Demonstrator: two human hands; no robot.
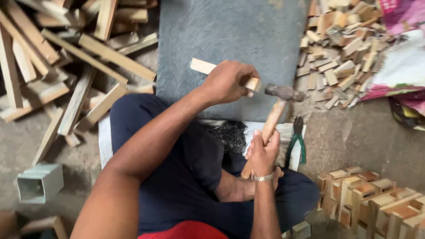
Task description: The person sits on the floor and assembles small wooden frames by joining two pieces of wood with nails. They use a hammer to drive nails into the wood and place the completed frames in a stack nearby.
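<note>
We take the grey slab [230, 40] as our landmark. On its near edge our left hand [228, 82] pinches a pale wood strip [202, 66], pressing it flat so it stays put. Just right of it our right hand [262, 152] is wrapped tight round the hammer [274, 113], low on its smooth wooden handle for swing, the dark rounded head at the strip's end. Near the slab's front lie bristly nails [230, 135] and green-handled pliers [297, 141].
</note>
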